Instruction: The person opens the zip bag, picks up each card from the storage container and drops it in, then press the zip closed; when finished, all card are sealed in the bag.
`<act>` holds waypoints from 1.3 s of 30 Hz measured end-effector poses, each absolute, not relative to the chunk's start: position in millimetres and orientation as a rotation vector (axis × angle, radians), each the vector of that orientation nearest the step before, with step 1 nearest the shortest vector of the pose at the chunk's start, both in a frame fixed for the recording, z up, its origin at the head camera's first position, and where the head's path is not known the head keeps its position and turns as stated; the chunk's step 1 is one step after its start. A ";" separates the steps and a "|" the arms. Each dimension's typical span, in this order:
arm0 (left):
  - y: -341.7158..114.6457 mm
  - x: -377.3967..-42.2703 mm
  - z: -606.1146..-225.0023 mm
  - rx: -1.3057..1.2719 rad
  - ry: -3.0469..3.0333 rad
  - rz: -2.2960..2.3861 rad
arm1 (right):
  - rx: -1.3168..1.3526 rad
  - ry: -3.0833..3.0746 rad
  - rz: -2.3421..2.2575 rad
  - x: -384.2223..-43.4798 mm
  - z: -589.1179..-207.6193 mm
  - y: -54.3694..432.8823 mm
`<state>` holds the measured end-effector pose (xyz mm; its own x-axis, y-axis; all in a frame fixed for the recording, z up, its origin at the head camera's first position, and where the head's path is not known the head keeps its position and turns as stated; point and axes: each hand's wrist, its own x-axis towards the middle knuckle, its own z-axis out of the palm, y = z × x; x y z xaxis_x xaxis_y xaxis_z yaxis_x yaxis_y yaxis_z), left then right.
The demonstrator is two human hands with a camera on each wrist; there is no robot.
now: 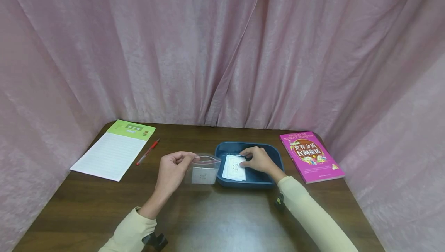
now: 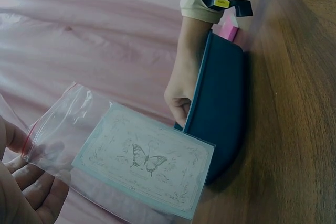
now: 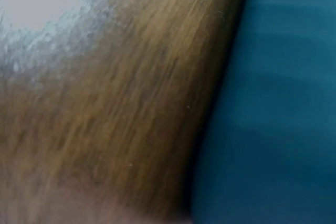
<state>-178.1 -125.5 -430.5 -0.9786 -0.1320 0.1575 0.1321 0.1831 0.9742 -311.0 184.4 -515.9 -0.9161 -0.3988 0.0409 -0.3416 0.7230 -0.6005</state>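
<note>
My left hand [image 1: 172, 169] pinches the top edge of a clear zip bag [image 2: 86, 109], whose mouth gapes a little in the head view. Inside the bag is a white card with a butterfly drawing [image 2: 144, 158]. To its right stands a blue plastic tray [image 1: 248, 185] with a few white printed cards [image 1: 233, 169] at its left side. My right hand [image 1: 259, 160] reaches into this tray, thumb and fingers curled at the cards' right edge. The tray wall hides its fingertips in the left wrist view. Only tabletop and the tray's blue side [image 3: 273, 108] appear in the right wrist view.
A writing pad with a green top [image 1: 112, 149] lies at the left, beside a red pen [image 1: 147, 152]. A magenta book [image 1: 311, 156] is right of the tray. Pink curtains [image 1: 222, 51] hang around the brown wooden table [image 1: 208, 217].
</note>
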 end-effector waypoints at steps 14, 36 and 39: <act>-125.3 -177.5 -430.6 0.010 -2.266 -1.862 | -0.634 2.834 -0.848 -310.2 -519.0 185.5; -124.4 -176.8 -427.8 0.018 -2.295 -1.849 | -0.637 2.879 -0.866 -308.7 -518.9 184.7; -124.2 -177.1 -427.8 0.024 -2.298 -1.841 | -0.647 2.901 -0.875 -308.8 -518.1 185.3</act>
